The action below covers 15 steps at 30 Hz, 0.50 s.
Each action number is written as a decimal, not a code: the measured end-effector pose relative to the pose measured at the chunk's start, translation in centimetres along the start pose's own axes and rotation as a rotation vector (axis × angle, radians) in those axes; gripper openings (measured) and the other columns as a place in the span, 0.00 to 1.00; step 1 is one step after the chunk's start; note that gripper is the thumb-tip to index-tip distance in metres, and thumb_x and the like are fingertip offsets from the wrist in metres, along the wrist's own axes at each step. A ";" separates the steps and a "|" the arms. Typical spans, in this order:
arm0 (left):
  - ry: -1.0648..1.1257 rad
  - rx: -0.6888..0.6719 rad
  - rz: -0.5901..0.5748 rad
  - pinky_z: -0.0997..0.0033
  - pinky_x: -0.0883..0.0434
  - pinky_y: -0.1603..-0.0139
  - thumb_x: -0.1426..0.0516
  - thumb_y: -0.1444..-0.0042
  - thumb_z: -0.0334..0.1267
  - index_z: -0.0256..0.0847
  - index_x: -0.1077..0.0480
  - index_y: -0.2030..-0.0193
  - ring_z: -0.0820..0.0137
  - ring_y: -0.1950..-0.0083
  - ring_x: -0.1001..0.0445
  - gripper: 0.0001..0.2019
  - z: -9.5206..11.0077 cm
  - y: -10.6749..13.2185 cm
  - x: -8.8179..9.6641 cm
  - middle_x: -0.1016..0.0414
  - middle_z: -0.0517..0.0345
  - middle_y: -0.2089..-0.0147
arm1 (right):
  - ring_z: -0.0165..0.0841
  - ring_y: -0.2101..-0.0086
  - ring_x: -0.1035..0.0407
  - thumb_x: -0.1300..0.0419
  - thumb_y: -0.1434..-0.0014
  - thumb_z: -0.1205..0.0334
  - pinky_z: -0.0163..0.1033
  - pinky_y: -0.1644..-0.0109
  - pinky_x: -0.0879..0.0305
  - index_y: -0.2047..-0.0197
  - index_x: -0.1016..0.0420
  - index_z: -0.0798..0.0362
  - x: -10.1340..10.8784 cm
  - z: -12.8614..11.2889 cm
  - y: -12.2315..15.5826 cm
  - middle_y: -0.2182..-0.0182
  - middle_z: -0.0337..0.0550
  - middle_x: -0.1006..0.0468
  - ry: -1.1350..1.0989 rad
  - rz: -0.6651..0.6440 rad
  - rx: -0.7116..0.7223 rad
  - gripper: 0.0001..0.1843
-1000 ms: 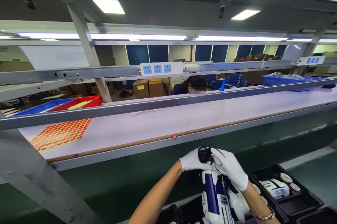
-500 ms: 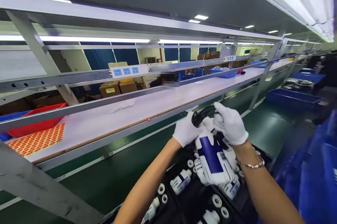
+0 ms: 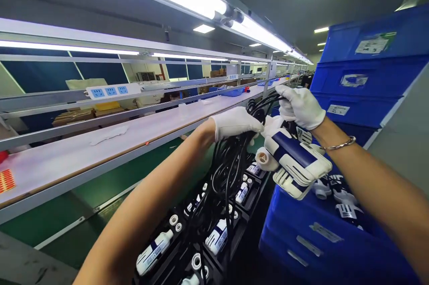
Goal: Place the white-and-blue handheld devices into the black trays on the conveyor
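A long white shelf [image 3: 110, 144] runs away on the left above a green belt [image 3: 67, 213]. On the right stands a stack of blue crates [image 3: 362, 84], with one more blue crate [image 3: 301, 240] low in front holding white parts. Black trays [image 3: 187, 249] of white and blue units lie on the belt. A white and blue appliance [image 3: 295, 162] hangs in the air over the crate's edge. Its black cord [image 3: 228, 173] loops down toward the trays. The left hand [image 3: 234, 124], gloved white, is closed around the cord. The right hand [image 3: 300, 106], also gloved, is closed on cord strands just above the appliance.
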State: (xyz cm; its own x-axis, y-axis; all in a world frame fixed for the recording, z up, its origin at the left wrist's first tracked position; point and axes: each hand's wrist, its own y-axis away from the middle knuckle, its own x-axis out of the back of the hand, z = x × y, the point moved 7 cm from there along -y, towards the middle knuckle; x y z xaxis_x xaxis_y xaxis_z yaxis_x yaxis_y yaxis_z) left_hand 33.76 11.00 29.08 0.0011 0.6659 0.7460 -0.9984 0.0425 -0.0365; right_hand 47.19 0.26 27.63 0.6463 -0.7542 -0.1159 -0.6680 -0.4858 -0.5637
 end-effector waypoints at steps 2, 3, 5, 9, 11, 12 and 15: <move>0.073 -0.075 -0.122 0.76 0.28 0.67 0.41 0.44 0.32 0.35 0.28 0.77 0.76 0.75 0.29 0.11 0.5 -2.1 -3.4 0.30 0.64 0.78 | 0.17 0.87 0.56 0.36 0.35 0.47 0.35 0.80 0.68 0.79 0.46 0.46 3.7 0.8 1.0 0.88 0.24 0.48 0.026 0.045 0.000 0.29; 0.111 -0.089 -0.158 0.77 0.28 0.68 0.41 0.44 0.32 0.35 0.28 0.78 0.77 0.75 0.29 0.11 0.6 -3.3 -5.0 0.30 0.63 0.78 | 0.18 0.88 0.56 0.33 0.38 0.44 0.36 0.80 0.69 0.80 0.46 0.46 5.5 1.4 1.4 0.88 0.25 0.48 0.034 0.066 -0.002 0.30; 0.217 -0.057 -0.200 0.78 0.29 0.69 0.39 0.46 0.33 0.35 0.29 0.78 0.77 0.76 0.30 0.11 0.5 -5.9 -8.0 0.29 0.63 0.78 | 0.19 0.88 0.57 0.29 0.47 0.36 0.37 0.81 0.68 0.81 0.46 0.45 9.0 2.6 2.3 0.88 0.26 0.50 0.056 0.104 -0.014 0.34; 0.438 0.074 -0.342 0.75 0.28 0.73 0.37 0.49 0.36 0.35 0.25 0.75 0.74 0.78 0.29 0.07 -0.4 -10.0 -14.1 0.27 0.61 0.78 | 0.22 0.86 0.58 0.29 0.54 0.27 0.40 0.79 0.64 0.82 0.49 0.44 14.9 5.6 4.2 0.88 0.27 0.52 0.144 0.164 -0.045 0.39; 0.489 0.110 -0.398 0.75 0.28 0.74 0.37 0.50 0.36 0.36 0.25 0.75 0.74 0.78 0.29 0.07 -1.2 -11.3 -16.7 0.27 0.61 0.77 | 0.25 0.84 0.55 0.31 0.53 0.25 0.41 0.79 0.60 0.82 0.47 0.44 17.1 7.8 5.2 0.87 0.30 0.49 0.193 0.182 -0.066 0.38; 0.510 0.137 -0.413 0.75 0.28 0.75 0.37 0.51 0.36 0.37 0.26 0.76 0.74 0.79 0.29 0.07 -1.9 -11.9 -17.9 0.27 0.61 0.78 | 0.27 0.83 0.53 0.32 0.53 0.24 0.42 0.79 0.57 0.82 0.45 0.44 18.1 9.2 5.7 0.87 0.32 0.47 0.223 0.182 -0.083 0.37; 0.561 0.249 -0.437 0.74 0.27 0.76 0.37 0.54 0.38 0.37 0.28 0.78 0.73 0.80 0.29 0.08 -4.3 -13.1 -21.3 0.29 0.61 0.79 | 0.34 0.81 0.43 0.39 0.49 0.22 0.47 0.75 0.43 0.81 0.34 0.44 20.6 13.6 7.2 0.85 0.40 0.35 0.417 0.179 -0.092 0.33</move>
State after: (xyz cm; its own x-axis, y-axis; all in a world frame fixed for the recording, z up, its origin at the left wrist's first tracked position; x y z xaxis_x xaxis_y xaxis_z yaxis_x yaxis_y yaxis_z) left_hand 47.04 -0.61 10.80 0.3620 0.9095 0.2045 -0.8835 0.2647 0.3866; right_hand 60.74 -12.75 10.08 0.3268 -0.9340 0.1443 -0.7980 -0.3545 -0.4873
